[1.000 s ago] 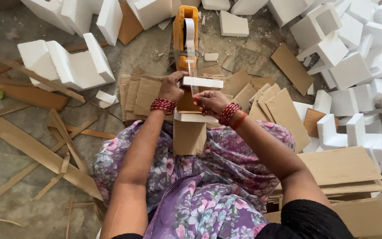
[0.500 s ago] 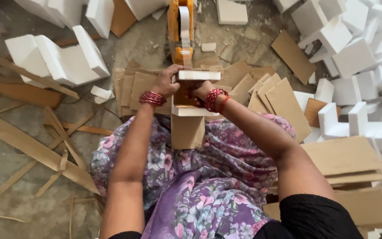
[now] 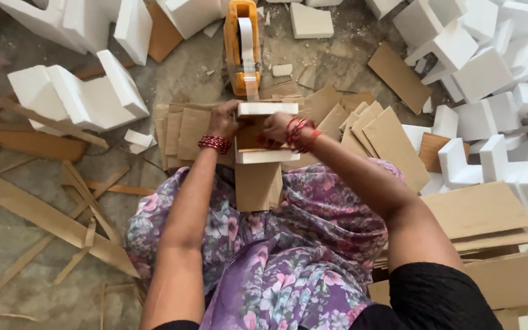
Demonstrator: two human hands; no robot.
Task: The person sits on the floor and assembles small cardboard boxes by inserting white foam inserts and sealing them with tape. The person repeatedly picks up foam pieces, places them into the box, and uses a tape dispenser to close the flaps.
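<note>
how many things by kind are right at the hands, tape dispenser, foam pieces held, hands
orange tape dispenser: 1
white foam strips on the held cardboard piece: 2
cardboard piece held over the lap: 1
hands on it, left hand and right hand: 2
total: 6

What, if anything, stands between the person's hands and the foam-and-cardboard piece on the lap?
Nothing visible does. The left hand and the right hand already grip the foam-and-cardboard piece at its two sides. The orange tape dispenser stands just beyond it, not between.
</note>
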